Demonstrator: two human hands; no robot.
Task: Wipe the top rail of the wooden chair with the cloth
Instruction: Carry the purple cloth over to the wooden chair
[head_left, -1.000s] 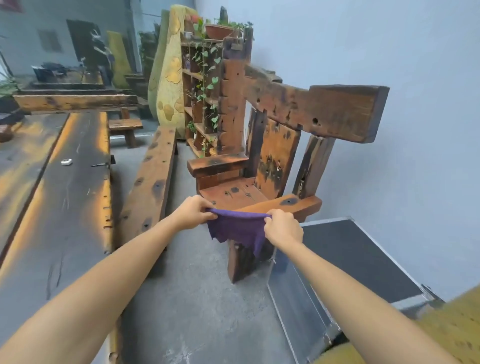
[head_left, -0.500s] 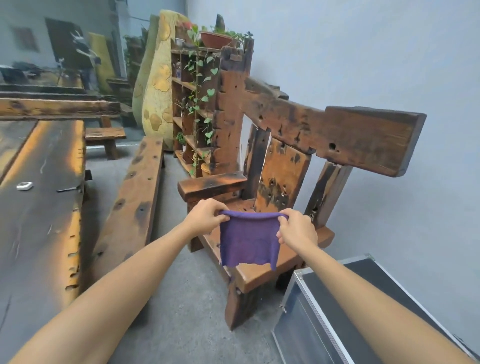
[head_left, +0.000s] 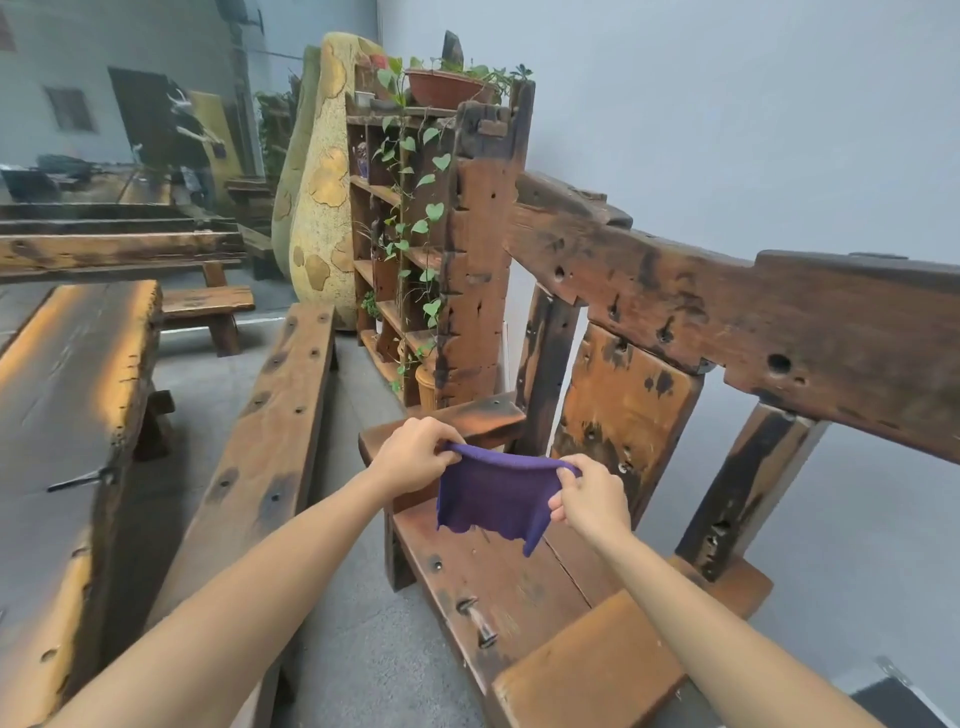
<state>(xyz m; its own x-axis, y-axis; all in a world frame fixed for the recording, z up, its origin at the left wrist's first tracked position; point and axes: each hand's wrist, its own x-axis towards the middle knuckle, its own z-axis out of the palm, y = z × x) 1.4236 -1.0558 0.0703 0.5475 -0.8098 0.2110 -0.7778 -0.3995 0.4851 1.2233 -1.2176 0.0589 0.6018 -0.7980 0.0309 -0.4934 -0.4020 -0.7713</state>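
Note:
A heavy wooden chair (head_left: 524, 577) of dark, worn timber stands in front of me. Its thick top rail (head_left: 727, 317) runs from the tall left post down to the right edge, above and beyond my hands. A purple cloth (head_left: 491, 499) hangs spread over the seat, held by its two upper corners. My left hand (head_left: 415, 454) pinches the left corner and my right hand (head_left: 589, 499) pinches the right one. Both hands are below the rail and apart from it.
A long wooden bench (head_left: 265, 441) and a wide plank table (head_left: 67, 395) lie to the left. A shelf with trailing plants (head_left: 410, 234) and a pot stands behind the chair's left post. A grey wall runs along the right. A dark case corner (head_left: 898, 701) shows at bottom right.
The view has closed in on the chair, so the seat and top rail look larger. Both hands have lifted the cloth from the armrest edge to over the seat.

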